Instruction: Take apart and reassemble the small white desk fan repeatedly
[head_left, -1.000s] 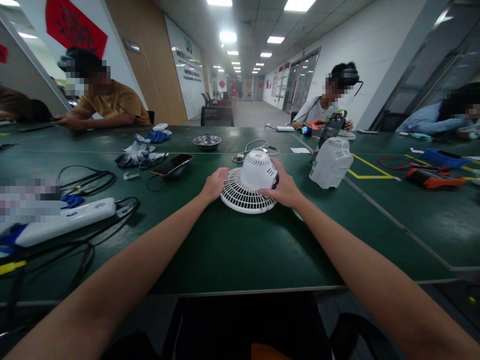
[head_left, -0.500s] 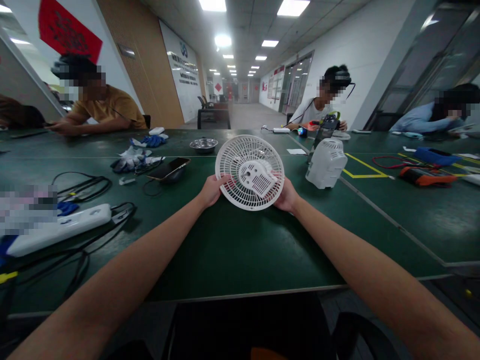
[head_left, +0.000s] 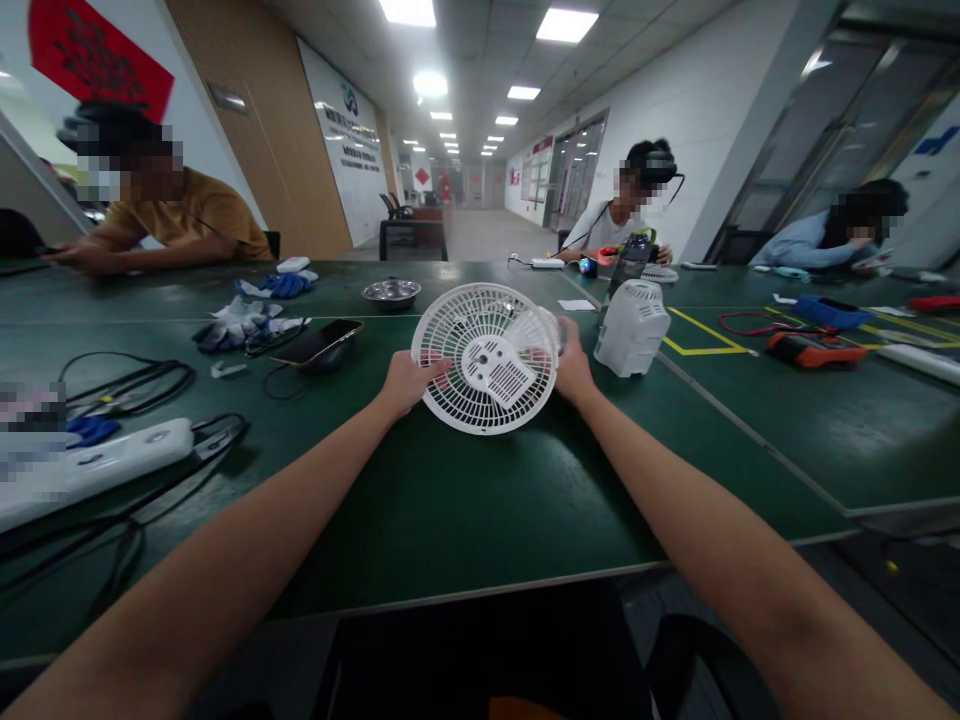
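Observation:
A round white fan guard [head_left: 482, 422] is held up above the green table, tilted, its slotted centre plate facing me. My left hand [head_left: 409, 382] is closed on its left rim, with the thumb over the front ribs. At the right rim is my right hand [head_left: 574, 358], closed around the edge; its fingers are partly hidden behind the guard. A pale, see-through part [head_left: 534, 330] shows through the ribs near those fingers, perhaps a fan blade. Just right of my right hand, a white plastic housing [head_left: 634, 328] stands upright on the table.
Left are a phone [head_left: 319, 343], gloves [head_left: 241, 325], cables and a white power strip [head_left: 127, 455]. A metal bowl [head_left: 391, 292] sits behind the guard. A dark bottle [head_left: 628, 262] stands behind the housing; an orange-and-black meter [head_left: 816, 350] lies right. Several people sit across the table.
My view has turned slightly right, so the surroundings shift left. The guard sits slightly lower in view. My right hand has moved up along the right rim; my left hand keeps its hold.

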